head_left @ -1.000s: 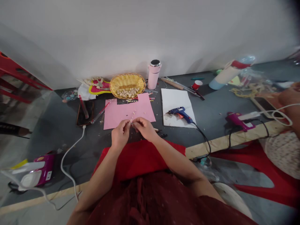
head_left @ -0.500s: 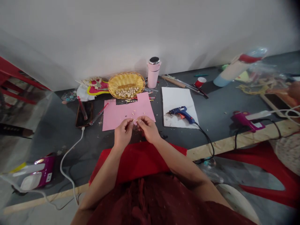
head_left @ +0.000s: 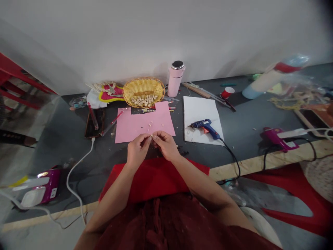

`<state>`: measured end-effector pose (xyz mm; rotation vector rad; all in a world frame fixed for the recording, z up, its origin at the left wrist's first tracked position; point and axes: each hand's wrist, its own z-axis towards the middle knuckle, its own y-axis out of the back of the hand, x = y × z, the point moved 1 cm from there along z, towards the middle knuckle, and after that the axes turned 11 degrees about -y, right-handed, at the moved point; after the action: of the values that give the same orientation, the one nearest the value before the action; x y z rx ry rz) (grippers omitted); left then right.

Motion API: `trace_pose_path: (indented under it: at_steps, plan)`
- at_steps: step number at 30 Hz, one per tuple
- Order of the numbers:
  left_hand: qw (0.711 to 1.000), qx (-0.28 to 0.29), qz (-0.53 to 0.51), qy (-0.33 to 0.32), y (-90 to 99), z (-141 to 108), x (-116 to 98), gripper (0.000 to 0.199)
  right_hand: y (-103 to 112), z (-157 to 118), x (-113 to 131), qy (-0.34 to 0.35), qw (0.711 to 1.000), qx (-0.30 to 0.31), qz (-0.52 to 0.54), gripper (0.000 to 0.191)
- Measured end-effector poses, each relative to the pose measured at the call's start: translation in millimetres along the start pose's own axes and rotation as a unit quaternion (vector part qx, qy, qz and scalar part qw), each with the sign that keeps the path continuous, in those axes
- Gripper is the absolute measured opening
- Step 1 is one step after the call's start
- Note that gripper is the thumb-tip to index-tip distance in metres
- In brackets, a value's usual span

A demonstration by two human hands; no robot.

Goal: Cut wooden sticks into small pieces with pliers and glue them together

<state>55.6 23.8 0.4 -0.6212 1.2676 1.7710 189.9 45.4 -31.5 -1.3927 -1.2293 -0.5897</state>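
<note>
Head view: small pale piece [head_left: 151, 136] pinched between fingertips of left hand [head_left: 137, 151] and right hand [head_left: 164, 144], both closed on it, held over near edge of pink sheet [head_left: 144, 122]. Yellow basket [head_left: 143, 91] of similar pieces placed beyond sheet. Blue glue gun [head_left: 205, 125] laid on white paper [head_left: 200, 110], right of hands.

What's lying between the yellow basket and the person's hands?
A pink sheet with a few small pale bits on it, between basket and hands, in the head view.

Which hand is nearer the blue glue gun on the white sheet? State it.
Right. The right hand is just left of the blue glue gun, nearer the person; the left hand lies farther left, beyond the right hand.
</note>
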Motion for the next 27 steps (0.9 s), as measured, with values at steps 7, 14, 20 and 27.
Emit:
trace_pose_path:
  at_steps: [7, 14, 20, 27]
  plan:
    - [1.000, -0.002, 0.019, -0.009, 1.6, 0, 0, 0.020, -1, -1, 3, -0.020, 1.000, 0.013, 0.018, 0.027]
    - [1.000, 0.008, 0.017, 0.006, 3.1, -1, -4, 0.021, -2, -7, 16, -0.010, 0.996, -0.005, -0.088, 0.027]
    - [0.998, 0.021, -0.051, 0.035, 4.7, 0, -4, 0.023, -1, -9, 19, 0.023, 0.989, -0.018, -0.147, 0.025]
    - [0.997, 0.009, -0.057, 0.053, 4.3, -1, -3, 0.021, -2, -9, 16, 0.032, 0.988, -0.020, -0.147, 0.024]
